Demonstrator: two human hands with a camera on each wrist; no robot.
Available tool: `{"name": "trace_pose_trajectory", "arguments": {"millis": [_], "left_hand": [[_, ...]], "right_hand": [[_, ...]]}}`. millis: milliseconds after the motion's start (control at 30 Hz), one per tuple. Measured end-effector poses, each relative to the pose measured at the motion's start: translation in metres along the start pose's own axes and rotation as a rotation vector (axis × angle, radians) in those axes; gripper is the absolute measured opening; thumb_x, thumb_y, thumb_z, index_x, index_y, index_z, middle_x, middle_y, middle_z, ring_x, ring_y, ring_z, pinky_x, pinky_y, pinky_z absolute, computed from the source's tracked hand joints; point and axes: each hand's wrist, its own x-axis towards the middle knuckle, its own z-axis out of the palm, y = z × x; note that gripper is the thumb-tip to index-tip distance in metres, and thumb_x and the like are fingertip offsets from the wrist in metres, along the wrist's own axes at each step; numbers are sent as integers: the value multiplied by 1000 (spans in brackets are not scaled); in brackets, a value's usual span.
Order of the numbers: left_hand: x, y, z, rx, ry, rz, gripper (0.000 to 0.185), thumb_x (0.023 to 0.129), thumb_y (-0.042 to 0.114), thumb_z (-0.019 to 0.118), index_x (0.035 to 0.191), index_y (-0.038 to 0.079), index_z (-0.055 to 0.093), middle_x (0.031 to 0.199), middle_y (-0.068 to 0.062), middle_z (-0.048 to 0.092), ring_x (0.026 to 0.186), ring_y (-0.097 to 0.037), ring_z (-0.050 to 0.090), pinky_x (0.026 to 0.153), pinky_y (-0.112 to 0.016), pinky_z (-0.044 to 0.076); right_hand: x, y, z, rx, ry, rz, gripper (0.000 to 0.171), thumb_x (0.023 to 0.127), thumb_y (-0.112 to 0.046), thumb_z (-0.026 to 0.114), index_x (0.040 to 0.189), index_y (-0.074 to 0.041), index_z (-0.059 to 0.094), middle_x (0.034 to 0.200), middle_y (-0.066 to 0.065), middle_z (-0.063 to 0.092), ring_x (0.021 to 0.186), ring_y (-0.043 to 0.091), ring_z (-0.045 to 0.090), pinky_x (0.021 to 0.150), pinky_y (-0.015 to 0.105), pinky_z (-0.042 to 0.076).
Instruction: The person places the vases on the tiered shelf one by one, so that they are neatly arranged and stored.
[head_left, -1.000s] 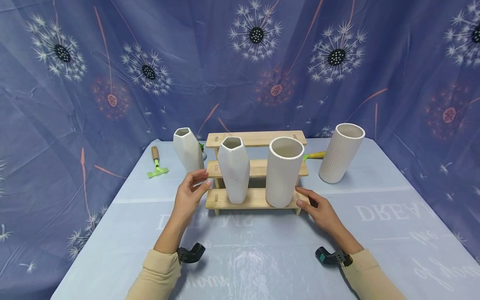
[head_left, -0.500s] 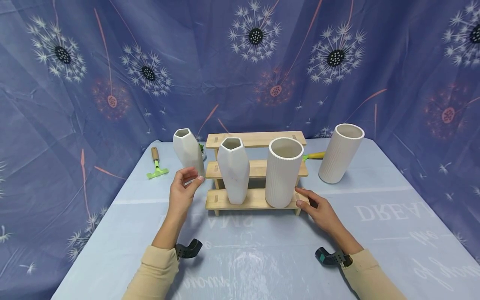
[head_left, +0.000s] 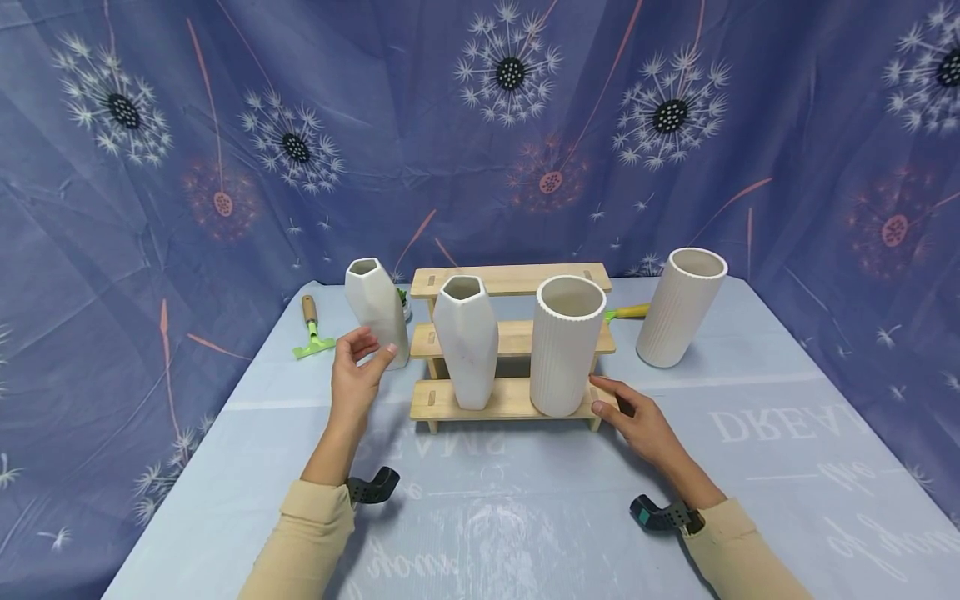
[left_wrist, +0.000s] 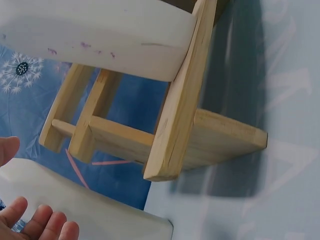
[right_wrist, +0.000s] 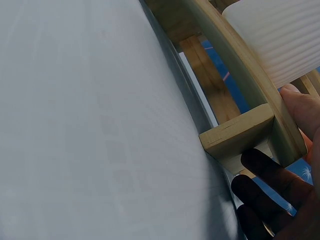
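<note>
A three-tier wooden stand (head_left: pixel 513 339) stands mid-table. On its lowest board are a white faceted vase (head_left: pixel 467 342) at left and a white ribbed cylindrical vase (head_left: pixel 567 346) at right. My right hand (head_left: pixel 636 421) grips the right end of that board; in the right wrist view the thumb (right_wrist: pixel 300 107) lies on the board and the other fingers bend below, around the leg. My left hand (head_left: pixel 358 371) is off the stand, thumb and fingers apart, in front of a second faceted vase (head_left: pixel 378 310). Whether it touches that vase, I cannot tell.
Another ribbed vase (head_left: pixel 681 308) stands at the right rear. A green tool with a wooden handle (head_left: pixel 310 310) lies at the far left. Behind the stand's right side, a yellow handle (head_left: pixel 632 311) shows. A small potted plant (head_left: pixel 405 302) is partly hidden behind the left vase.
My left hand has let go of the stand's left side and moved left, to the front of the left faceted vase. The right hand has stayed on the stand.
</note>
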Motion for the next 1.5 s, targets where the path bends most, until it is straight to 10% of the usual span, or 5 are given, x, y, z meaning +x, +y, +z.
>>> {"name": "trace_pose_trajectory", "arguments": {"millis": [900,1167,1500], "left_hand": [[27,-9,-4,27,73,-14,74,83,17,71,143,6,28,137,-19,37,126,-28,36,110,-41,29],[38,-14,-2,58,47,-22,84,83,23,72,148,9,20,142,-19,33,131,-28,32,113,-43,25],[49,-19,2,97,70,-47,88,81,24,73,148,10,18,144,-17,33,135,-27,31,114,-42,25]], "right_hand": [[-1,-1,0,4,2,-34,48,92,-33,60,137,-16,50,143,8,48,132,28,41,90,1,33],[-1,-1,-1,6,6,-37,48,92,-32,60,136,-18,51,143,8,48,117,-14,40,89,3,37],[0,1,-1,23,-5,-47,48,93,-31,60,137,-15,50,143,9,47,134,31,40,91,1,33]]}}
